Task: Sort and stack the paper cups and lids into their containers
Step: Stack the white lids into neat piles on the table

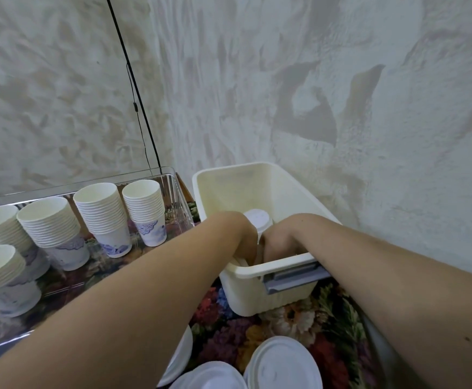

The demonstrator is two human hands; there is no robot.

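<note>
Both bare forearms reach from the lower frame toward the centre, where the left hand [247, 234] and right hand [278, 242] dip down side by side, fingers hidden.

1. Single head-worn wide-angle view; looks forward and down from above the person's forearms.
2. Close to the cream rectangular plastic bin [257, 189]; clear plastic tray [183, 203] at left.
3. Faces a textured plaster wall corner [167, 80].
</note>
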